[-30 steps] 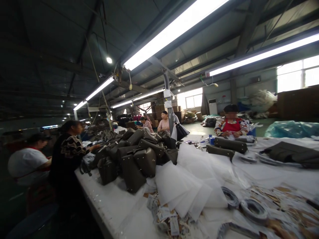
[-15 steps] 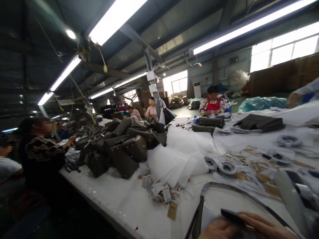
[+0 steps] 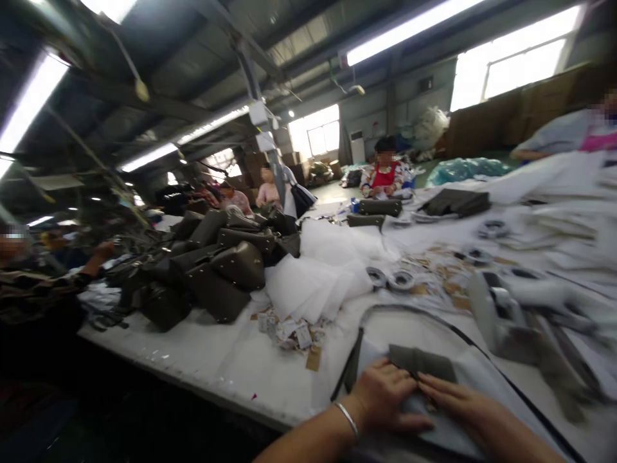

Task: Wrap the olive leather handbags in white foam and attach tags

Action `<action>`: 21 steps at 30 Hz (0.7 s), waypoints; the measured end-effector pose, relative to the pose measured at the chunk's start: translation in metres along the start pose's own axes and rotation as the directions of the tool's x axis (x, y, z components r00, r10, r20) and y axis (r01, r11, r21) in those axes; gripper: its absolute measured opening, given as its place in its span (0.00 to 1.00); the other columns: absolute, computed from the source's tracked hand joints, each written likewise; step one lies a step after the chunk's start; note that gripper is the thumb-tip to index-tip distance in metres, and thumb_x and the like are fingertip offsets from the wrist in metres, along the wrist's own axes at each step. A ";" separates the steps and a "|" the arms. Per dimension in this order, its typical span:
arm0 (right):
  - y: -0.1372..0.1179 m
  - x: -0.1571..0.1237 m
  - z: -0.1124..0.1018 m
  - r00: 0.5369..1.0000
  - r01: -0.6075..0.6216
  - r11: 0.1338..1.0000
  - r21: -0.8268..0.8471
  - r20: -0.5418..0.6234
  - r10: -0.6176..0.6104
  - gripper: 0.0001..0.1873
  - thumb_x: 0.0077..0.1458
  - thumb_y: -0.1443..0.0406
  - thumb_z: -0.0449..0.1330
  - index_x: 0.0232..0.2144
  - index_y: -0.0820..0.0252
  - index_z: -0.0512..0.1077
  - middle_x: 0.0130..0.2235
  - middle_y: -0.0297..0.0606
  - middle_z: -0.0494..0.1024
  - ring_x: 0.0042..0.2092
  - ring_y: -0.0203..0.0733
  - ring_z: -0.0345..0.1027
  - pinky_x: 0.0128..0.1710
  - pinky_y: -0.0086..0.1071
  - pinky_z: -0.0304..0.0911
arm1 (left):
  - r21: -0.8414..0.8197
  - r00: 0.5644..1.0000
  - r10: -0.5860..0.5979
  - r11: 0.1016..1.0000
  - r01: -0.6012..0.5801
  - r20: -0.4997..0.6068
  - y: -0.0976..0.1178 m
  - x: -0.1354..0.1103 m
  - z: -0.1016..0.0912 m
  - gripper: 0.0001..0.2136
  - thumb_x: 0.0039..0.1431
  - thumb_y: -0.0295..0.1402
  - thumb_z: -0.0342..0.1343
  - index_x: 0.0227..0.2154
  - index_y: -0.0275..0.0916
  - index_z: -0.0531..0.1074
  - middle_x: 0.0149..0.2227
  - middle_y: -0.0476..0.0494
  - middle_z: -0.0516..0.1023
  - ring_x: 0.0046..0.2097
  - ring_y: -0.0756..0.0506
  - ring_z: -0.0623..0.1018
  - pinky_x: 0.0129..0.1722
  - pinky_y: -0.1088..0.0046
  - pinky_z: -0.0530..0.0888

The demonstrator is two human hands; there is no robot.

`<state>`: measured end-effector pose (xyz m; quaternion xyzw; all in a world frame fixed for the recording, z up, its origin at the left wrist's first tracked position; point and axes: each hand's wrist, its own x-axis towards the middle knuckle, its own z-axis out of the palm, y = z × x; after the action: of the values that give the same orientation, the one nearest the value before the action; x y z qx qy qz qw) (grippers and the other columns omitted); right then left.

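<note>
My left hand (image 3: 385, 399), with a silver bangle on its wrist, rests on a white fabric sheet (image 3: 424, 337) at the table's near edge. Its fingers are curled against a small folded olive-grey piece (image 3: 421, 363). My right hand (image 3: 463, 402) lies beside it with fingers stretched out flat, their tips touching the same grey piece. A thin dark strap (image 3: 351, 360) loops around the white sheet.
A pile of olive-grey handbags (image 3: 216, 263) sits left of centre, with white padding sheets (image 3: 318, 283), paper tags (image 3: 289, 331) and tape rolls (image 3: 400, 280) nearby. A white tool (image 3: 501, 315) lies at right. Several other people work around the long table (image 3: 202, 354).
The camera has tilted down and swung right. Both my hands have come fully into view on the white sheet and the grey piece.
</note>
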<state>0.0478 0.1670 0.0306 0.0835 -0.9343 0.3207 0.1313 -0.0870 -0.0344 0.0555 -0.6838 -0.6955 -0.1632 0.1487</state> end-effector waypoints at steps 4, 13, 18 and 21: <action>-0.026 0.009 -0.023 0.987 -0.053 0.997 0.047 0.156 0.045 0.27 0.56 0.72 0.51 0.56 0.53 0.72 0.59 0.40 0.71 0.58 0.47 0.69 0.60 0.40 0.63 | -0.152 0.999 0.050 0.987 -0.049 0.002 0.003 -0.011 -0.011 0.17 0.67 0.42 0.50 0.51 0.36 0.71 0.51 0.39 0.79 0.51 0.43 0.78 0.50 0.66 0.75; -0.036 0.019 -0.018 0.970 0.028 0.963 -0.269 0.239 0.039 0.16 0.60 0.71 0.56 0.48 0.60 0.77 0.52 0.44 0.78 0.47 0.46 0.76 0.47 0.35 0.69 | -0.354 0.976 0.213 0.918 -0.181 0.055 0.002 -0.015 -0.008 0.15 0.65 0.27 0.49 0.53 0.36 0.69 0.53 0.42 0.78 0.54 0.47 0.77 0.56 0.70 0.73; -0.042 0.032 -0.018 0.963 0.095 0.926 -0.366 0.268 0.007 0.11 0.60 0.73 0.54 0.36 0.61 0.77 0.38 0.42 0.81 0.38 0.41 0.74 0.39 0.32 0.65 | -0.371 0.978 0.203 0.912 -0.172 0.046 0.004 -0.012 -0.016 0.17 0.61 0.26 0.48 0.52 0.35 0.69 0.50 0.41 0.79 0.52 0.46 0.78 0.54 0.69 0.75; -0.050 0.032 -0.014 0.965 0.084 0.911 -0.404 0.261 0.027 0.09 0.59 0.72 0.54 0.33 0.64 0.75 0.36 0.45 0.79 0.36 0.43 0.71 0.36 0.33 0.63 | -0.372 0.979 0.197 0.913 -0.165 0.048 0.004 -0.012 -0.017 0.18 0.60 0.25 0.48 0.53 0.35 0.69 0.50 0.41 0.79 0.53 0.46 0.77 0.54 0.69 0.75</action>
<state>0.0316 0.1346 0.0796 0.1092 -0.9885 0.1009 0.0266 -0.0828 -0.0524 0.0658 -0.7672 -0.5921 -0.2466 0.0036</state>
